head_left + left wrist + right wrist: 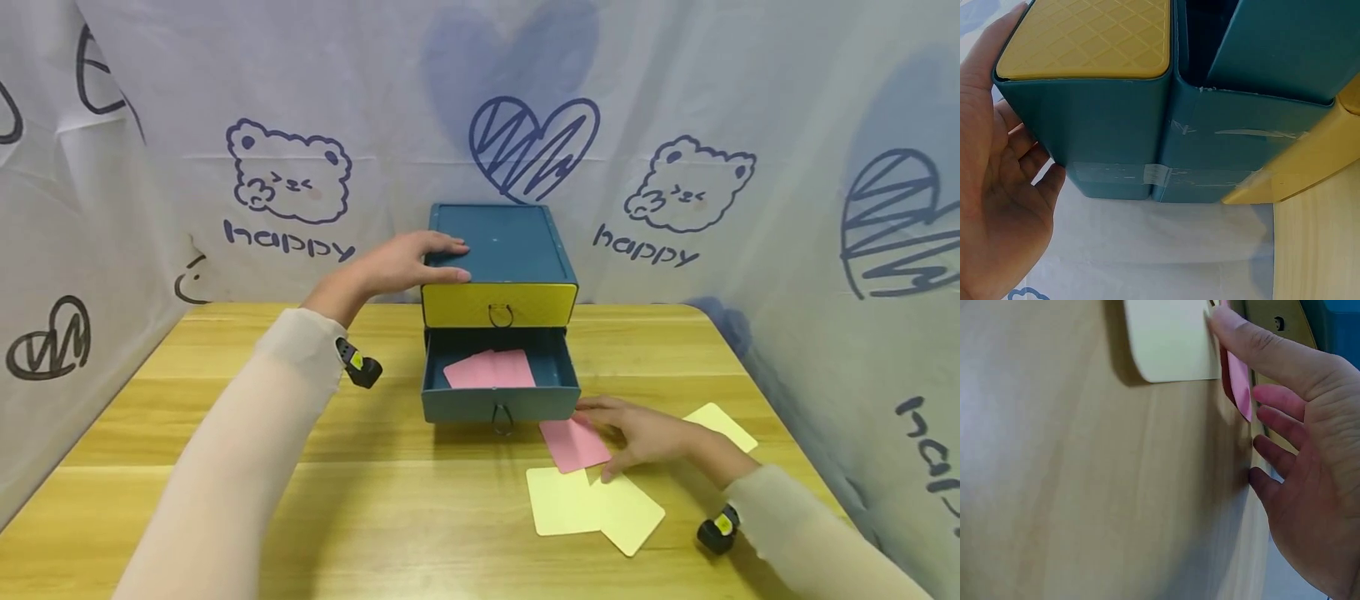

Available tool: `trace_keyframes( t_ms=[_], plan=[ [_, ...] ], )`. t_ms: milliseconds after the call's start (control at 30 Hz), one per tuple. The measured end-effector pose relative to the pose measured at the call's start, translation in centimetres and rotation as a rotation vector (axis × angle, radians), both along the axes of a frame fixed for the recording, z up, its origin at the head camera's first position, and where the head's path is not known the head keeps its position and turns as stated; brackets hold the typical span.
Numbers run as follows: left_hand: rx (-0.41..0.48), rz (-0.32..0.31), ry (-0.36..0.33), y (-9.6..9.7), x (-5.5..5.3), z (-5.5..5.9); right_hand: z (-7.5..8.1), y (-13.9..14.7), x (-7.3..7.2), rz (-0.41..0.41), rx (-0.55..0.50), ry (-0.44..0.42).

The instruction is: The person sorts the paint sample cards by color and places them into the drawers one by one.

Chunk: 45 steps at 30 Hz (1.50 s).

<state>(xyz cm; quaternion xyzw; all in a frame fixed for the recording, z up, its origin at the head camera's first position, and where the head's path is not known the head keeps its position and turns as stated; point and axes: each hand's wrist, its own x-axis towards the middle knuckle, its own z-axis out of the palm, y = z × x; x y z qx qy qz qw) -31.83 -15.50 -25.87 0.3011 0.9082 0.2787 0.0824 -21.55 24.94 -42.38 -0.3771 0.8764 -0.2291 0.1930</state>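
My left hand (401, 262) rests on the top left edge of a teal drawer box (498, 242), its fingers stretched over the lid. In the left wrist view, the thumb and fingertips lie along the box's side. The middle drawer (498, 404) is pulled out, with pink cards (491, 369) inside. My right hand (645, 429) is spread over a pink card (570, 446) below the drawer's right corner, fingers near its far side and thumb by its near corner. Two overlapping yellow cards (562, 500) lie beneath and beside that thumb.
Another yellow card (720, 425) lies partly behind the right wrist. The top yellow drawer (498, 306) is closed, and a yellow bottom section (1310, 159) shows in the left wrist view. A printed white cloth (300, 83) hangs behind the wooden table (420, 517).
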Motion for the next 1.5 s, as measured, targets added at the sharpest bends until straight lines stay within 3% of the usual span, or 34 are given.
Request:
trace_keyframes(
  t_ms=[300,767,1000,1267,1500],
  plan=[
    [0.014,0.022,-0.016,-0.5,0.5,0.1,-0.3,-0.4,0.0,0.039,-0.046,0.077],
    [0.005,0.012,-0.007,-0.3,0.3,0.1,0.1,-1.1,0.1,-0.013,0.032,0.035],
    [0.008,0.005,0.005,-0.2,0.2,0.1,0.3,-1.1,0.0,-0.008,-0.006,0.035],
    [-0.002,0.008,0.017,-0.1,0.0,-0.2,0.7,-0.9,0.2,-0.063,0.019,0.016],
    [0.0,0.0,0.008,0.0,0.0,-0.3,2.3,0.4,0.5,-0.154,0.019,0.085]
  ],
)
